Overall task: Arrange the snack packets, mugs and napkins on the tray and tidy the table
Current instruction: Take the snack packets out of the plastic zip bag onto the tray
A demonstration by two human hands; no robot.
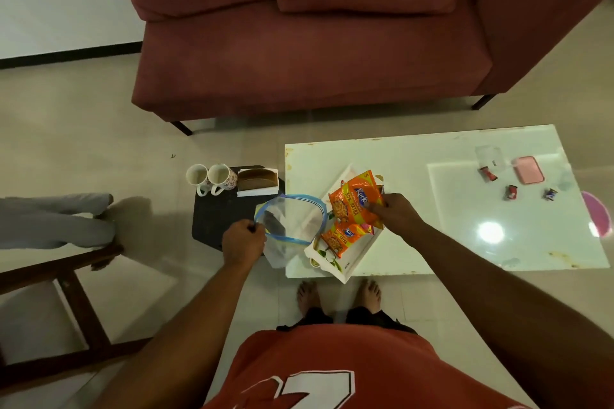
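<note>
One packet (357,199) over the tray (345,271)

The right hand (397,214) pinches the orange packet just above the tray; the left hand (242,241) grips the rim of a zip bag (292,219) beside it; a second packet (345,237) lies on the tray; two mugs (197,178) stand on a dark stool (216,216).

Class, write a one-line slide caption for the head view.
Right hand holds orange snack packets over the tray while left hand grips a clear zip bag.
</note>
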